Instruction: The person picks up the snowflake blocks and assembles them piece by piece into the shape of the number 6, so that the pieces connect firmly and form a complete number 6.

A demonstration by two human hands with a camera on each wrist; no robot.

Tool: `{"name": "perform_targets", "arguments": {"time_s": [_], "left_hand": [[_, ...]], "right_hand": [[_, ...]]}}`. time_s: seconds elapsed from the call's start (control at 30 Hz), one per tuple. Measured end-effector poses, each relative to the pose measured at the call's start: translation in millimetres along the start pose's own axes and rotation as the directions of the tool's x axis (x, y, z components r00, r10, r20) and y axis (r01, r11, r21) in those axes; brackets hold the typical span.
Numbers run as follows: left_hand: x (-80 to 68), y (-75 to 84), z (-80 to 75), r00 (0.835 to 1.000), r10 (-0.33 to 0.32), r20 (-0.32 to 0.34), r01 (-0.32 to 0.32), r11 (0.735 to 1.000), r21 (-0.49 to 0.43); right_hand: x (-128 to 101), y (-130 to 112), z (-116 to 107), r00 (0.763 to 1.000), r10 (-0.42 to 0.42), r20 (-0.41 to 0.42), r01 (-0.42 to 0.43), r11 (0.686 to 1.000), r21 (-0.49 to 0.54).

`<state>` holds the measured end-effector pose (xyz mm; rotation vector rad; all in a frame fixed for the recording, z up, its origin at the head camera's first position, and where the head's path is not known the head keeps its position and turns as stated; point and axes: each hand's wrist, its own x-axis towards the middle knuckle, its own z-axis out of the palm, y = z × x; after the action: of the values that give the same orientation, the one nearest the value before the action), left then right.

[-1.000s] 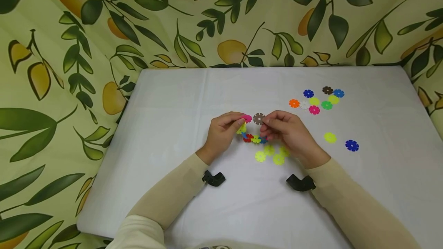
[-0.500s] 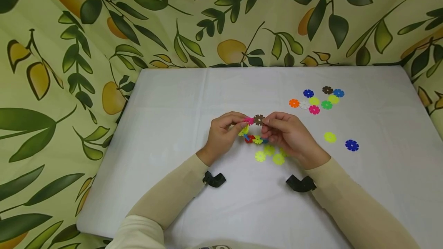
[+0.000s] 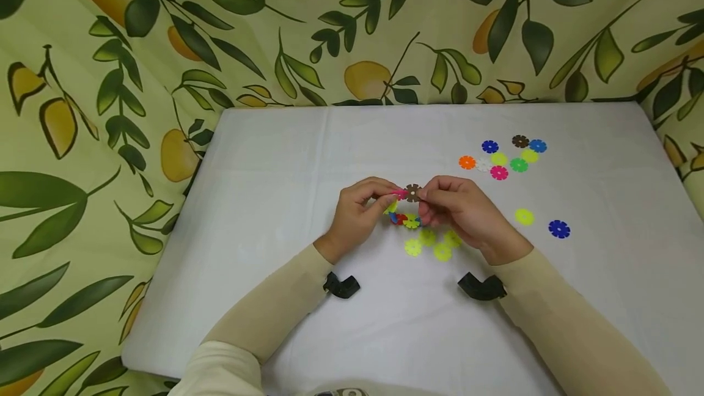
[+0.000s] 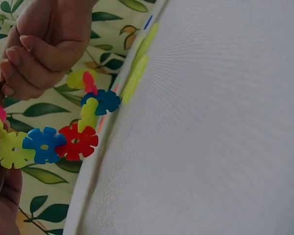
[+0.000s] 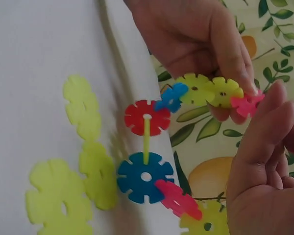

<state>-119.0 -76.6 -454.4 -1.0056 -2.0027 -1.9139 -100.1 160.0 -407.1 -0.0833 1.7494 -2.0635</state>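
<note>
No writing or brand mark can be read on anything in view. At the left of the group, the person's left hand (image 3: 360,212) pinches one end of a chain of snowflake discs (image 3: 406,220) between thumb and curled fingers, holding it just above the white table (image 3: 275,200); the wrist views show the chain as interlocked yellow, blue, red and pink discs curving down from those fingertips and back up toward the other hand. A pink disc (image 3: 398,193) sits at the top of the chain, right at the left fingertips. Touching it on its right is a brown disc (image 3: 412,192), which the right hand (image 3: 464,216) grips between thumb and forefinger, the two hands meeting at that joint above the middle of the table. Beneath and slightly toward the person from the hands, a few loose yellow discs (image 3: 431,246) lie flat on the table, near the hanging chain but apart from it. Farther right, a single yellow disc (image 3: 524,217) and a dark blue disc (image 3: 558,228) lie well apart from the hands, and beyond them toward the far right corner sits a cluster of mixed discs (image 3: 503,156) in orange, white, pink, green, blue, yellow and brown.
</note>
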Motion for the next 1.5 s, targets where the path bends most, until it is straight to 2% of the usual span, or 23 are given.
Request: {"name": "perform_targets", "arguments": {"time_s": [0.1, 0.17, 0.27, 0.37, 0.47, 0.6, 0.73, 0.8, 0.83, 0.87, 0.9, 0.93, 1.0, 1.1, 1.17, 1.23, 1.33, 1.5], "left_hand": [[0.3, -3.9, -0.2, 0.994, -0.103, -0.026, 0.102, 0.994, -0.042], [0.6, -6.9, -0.9, 0.981, -0.183, -0.058, 0.179, 0.982, -0.067], [0.6, -11.4, -2.0, 0.949, -0.305, -0.085, 0.292, 0.947, -0.136], [0.9, -13.7, -1.7, 0.915, -0.396, -0.078, 0.378, 0.908, -0.181], [0.8, -13.7, -1.0, 0.89, -0.451, -0.063, 0.433, 0.882, -0.186], [0.0, -13.6, -1.0, 0.876, -0.48, -0.054, 0.462, 0.866, -0.193], [-1.1, -14.8, -2.1, 0.873, -0.485, -0.05, 0.469, 0.864, -0.186], [-1.7, -14.8, -3.1, 0.873, -0.485, -0.05, 0.471, 0.864, -0.177], [-1.8, -14.5, -3.6, 0.872, -0.487, -0.052, 0.471, 0.863, -0.182], [-2.0, -14.2, -4.2, 0.871, -0.489, -0.052, 0.473, 0.862, -0.185], [-2.2, -13.7, -4.8, 0.871, -0.489, -0.051, 0.472, 0.861, -0.188], [-2.3, -13.6, -5.2, 0.871, -0.489, -0.052, 0.472, 0.861, -0.189], [-2.7, -13.4, -6.3, 0.87, -0.49, -0.052, 0.474, 0.861, -0.185], [-3.0, -13.0, -7.6, 0.87, -0.491, -0.053, 0.476, 0.863, -0.171], [-2.8, -13.2, -8.2, 0.868, -0.493, -0.054, 0.479, 0.862, -0.164], [-2.4, -13.5, -8.8, 0.867, -0.496, -0.055, 0.482, 0.861, -0.163], [-2.5, -14.2, -10.0, 0.865, -0.499, -0.054, 0.486, 0.859, -0.163], [-2.9, -14.6, -11.9, 0.864, -0.501, -0.047, 0.487, 0.855, -0.177]], "right_hand": [[1.1, 1.5, -0.8, 0.999, 0.002, -0.035, -0.002, 1.0, -0.014], [-0.6, 0.2, -4.9, 0.998, -0.013, -0.059, 0.01, 0.999, -0.048], [-8.6, -5.9, -17.4, 0.993, -0.073, -0.095, 0.069, 0.996, -0.05], [-20.8, -12.2, -36.6, 0.978, -0.171, -0.121, 0.175, 0.984, 0.025], [-32.9, -14.7, -57.9, 0.952, -0.27, -0.147, 0.287, 0.952, 0.105], [-49.3, -9.9, -90.0, 0.918, -0.337, -0.208, 0.364, 0.925, 0.107], [-67.5, -0.6, -125.6, 0.908, -0.28, -0.312, 0.295, 0.956, -0.002], [-76.0, 4.3, -143.6, 0.901, -0.24, -0.362, 0.202, 0.969, -0.139], [-80.2, 6.6, -152.4, 0.897, -0.225, -0.381, 0.142, 0.962, -0.233], [-83.6, 9.2, -160.7, 0.895, -0.209, -0.395, 0.08, 0.945, -0.317], [-86.7, 11.7, -168.5, 0.893, -0.191, -0.407, 0.013, 0.915, -0.402], [-89.7, 13.7, -175.5, 0.895, -0.171, -0.412, -0.052, 0.877, -0.478], [-94.1, 17.8, -187.0, 0.912, -0.132, -0.388, -0.152, 0.77, -0.62], [-98.7, 20.4, -199.9, 0.945, -0.028, -0.325, -0.227, 0.659, -0.717], [-101.3, 20.3, -205.7, 0.961, 0.039, -0.273, -0.241, 0.602, -0.761], [-103.4, 19.2, -209.4, 0.967, 0.096, -0.237, -0.249, 0.571, -0.783], [-105.9, 18.6, -212.3, 0.977, 0.108, -0.185, -0.214, 0.539, -0.815], [-104.9, 20.4, -211.5, 0.989, 0.008, -0.144, -0.129, 0.504, -0.854]]}}
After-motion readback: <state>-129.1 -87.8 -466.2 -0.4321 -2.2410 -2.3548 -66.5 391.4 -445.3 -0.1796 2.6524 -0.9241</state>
